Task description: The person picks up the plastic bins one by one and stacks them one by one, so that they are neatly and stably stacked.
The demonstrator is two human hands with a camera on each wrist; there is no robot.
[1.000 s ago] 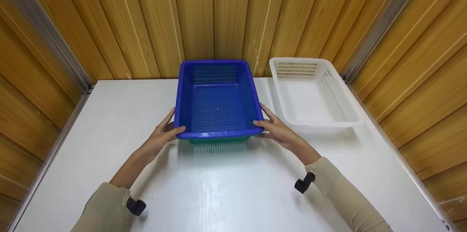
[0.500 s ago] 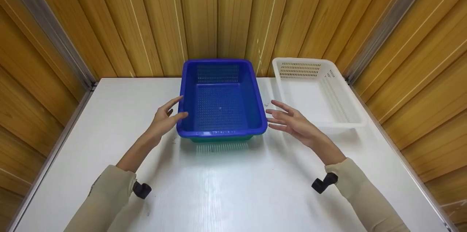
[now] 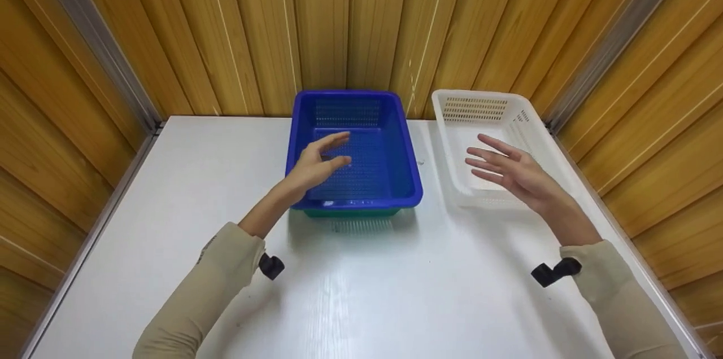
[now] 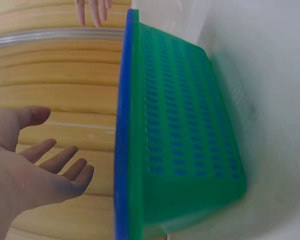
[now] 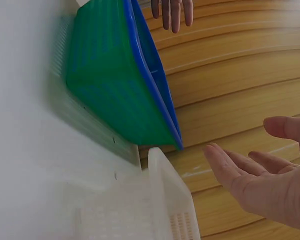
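A blue slotted plastic basket (image 3: pixel 361 178) sits nested inside a green basket (image 4: pixel 182 110), whose outer walls show below the blue rim in both wrist views. To their right on the table stands a white basket (image 3: pixel 452 150) with slotted sides. My left hand (image 3: pixel 316 166) hovers over the left part of the blue basket, fingers loosely extended and holding nothing. Over the white basket my right hand (image 3: pixel 517 173) hangs in the air, its fingers spread and relaxed. From the right wrist view, that hand (image 5: pixel 270 175) appears apart from both baskets.
A white tabletop (image 3: pixel 361 291) carries the baskets near its back edge. Wood-patterned panels (image 3: pixel 322 20) rise behind the table and on both sides. Metal corner posts (image 3: pixel 101 37) stand where the panels meet.
Both hands have let go of the blue basket's rim. The left hand has moved right, over the basket; the right hand has moved right, over the white basket. The baskets stay beside each other.
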